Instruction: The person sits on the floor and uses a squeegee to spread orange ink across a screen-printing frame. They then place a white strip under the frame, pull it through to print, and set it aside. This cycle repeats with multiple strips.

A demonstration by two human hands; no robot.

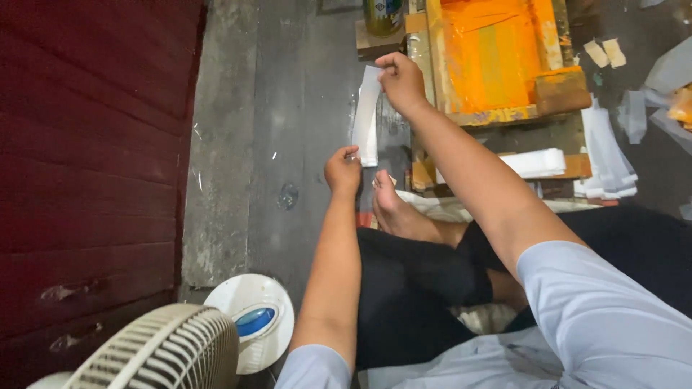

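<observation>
From the head camera: the right hand (401, 81) pinches the top end of a white paper strip (367, 115), the left hand (342, 171) grips its bottom end, the strip held upright above the grey floor (288, 108), just left of the orange printing frame (497, 61). Best to keep both pinches at the very ends, tension even, so it hangs flat, clear of the bare foot (393, 209).

Both arms reach forward, away from the body. The left hand (342, 171) sits nearer, fingers pinched shut, forearm almost straight. The right hand (401, 81) is farther and higher — fingertips pinched, wrist bent — its forearm slanting in from the near right.
</observation>
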